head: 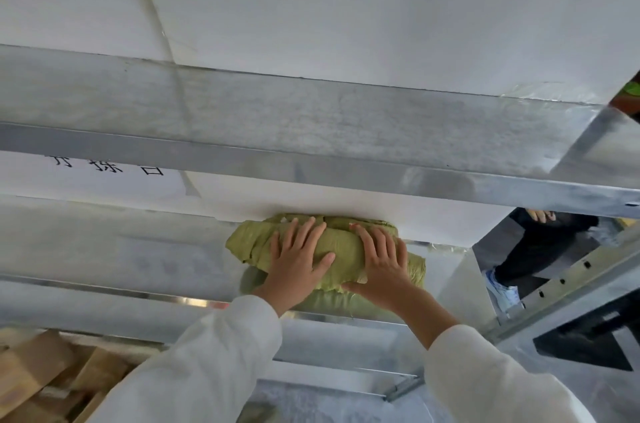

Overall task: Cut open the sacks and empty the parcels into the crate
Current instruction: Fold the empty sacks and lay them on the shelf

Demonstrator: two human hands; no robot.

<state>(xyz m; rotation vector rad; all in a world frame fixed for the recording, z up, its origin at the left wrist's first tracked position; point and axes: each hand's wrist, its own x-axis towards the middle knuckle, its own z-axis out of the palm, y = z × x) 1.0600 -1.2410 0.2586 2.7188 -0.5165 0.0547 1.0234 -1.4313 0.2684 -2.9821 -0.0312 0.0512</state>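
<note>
- My left hand (298, 259) lies flat on the sack (341, 242), fingers straight and spread, palm pressing, gripping nothing.
- My right hand (381, 261) lies flat just beside it on the sack's right half, fingers straight, thumb stretched along the near fold.
- The sack is a crumpled green bundle on the metal ledge (138, 249), near the ledge's right end. Its far side is tucked under the lower edge of the white panel (346, 202).
- It looks slack and folded on itself, so I judge it is already cut and emptied. The step in hand seems to be stuffing the spent sack into the gap under the panel.
- Cardboard parcels (41, 374) lie below the ledge's near left corner. I can't tell whether they sit in the crate.
- Next: an even shove forward from both palms until the near fold clears the panel edge. The loose flap at the right could snag, so I would press it down first.
- After that I'd need another full sack and a blade; neither shows here.
- Someone's leg (533, 249) stands beyond the ledge's right end, well apart from my hands.
</note>
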